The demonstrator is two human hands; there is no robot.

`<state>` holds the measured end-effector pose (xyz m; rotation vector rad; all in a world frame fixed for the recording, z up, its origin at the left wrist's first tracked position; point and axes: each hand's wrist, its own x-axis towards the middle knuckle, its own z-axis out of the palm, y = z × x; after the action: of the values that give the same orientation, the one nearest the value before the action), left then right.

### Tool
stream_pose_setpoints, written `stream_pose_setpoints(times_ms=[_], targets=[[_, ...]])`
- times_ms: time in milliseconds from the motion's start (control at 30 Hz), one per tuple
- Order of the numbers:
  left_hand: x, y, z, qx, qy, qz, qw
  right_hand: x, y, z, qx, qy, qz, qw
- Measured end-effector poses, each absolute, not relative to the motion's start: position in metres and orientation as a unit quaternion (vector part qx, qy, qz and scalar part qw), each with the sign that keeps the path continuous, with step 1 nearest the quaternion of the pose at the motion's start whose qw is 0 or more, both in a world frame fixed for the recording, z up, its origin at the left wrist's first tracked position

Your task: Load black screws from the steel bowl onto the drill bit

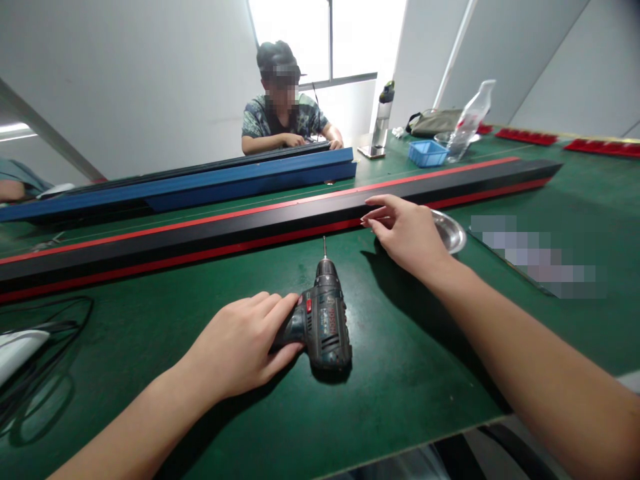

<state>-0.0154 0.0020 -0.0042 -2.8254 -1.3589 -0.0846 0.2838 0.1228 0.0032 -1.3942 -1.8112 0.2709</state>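
My left hand [245, 343] is wrapped round the grip of a dark Bosch cordless drill [327, 327]. The drill lies on its side on the green table, its bit pointing away from me at the long black rail with red edges [280, 223]. To the right, my right hand [407, 230] hovers at the rail's near edge, thumb and fingers drawn together in a loose pinch. Whatever is between those fingertips, if anything, is too small to make out. Behind that hand sits a shiny metal bowl [453, 233], partly covered by it; its contents are hidden.
Blue rails [250, 183] lie across the far side, where a person [285, 107] works. A blue basket [427, 153], a plastic bottle [470, 123] and a drinking bottle [383, 120] stand beyond the rail. Black cables [65, 347] coil at left. A blurred flat item [535, 257] lies right.
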Motion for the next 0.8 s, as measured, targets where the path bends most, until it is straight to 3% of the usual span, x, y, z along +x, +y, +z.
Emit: stream_pose_setpoints(times_ms=[800], targets=[[-0.0147,0.0018,-0.0046,-0.902,-0.431,-0.021,0.006,0.2728,0.1206,-0.0047,-0.507,-0.725,0.143,0.443]])
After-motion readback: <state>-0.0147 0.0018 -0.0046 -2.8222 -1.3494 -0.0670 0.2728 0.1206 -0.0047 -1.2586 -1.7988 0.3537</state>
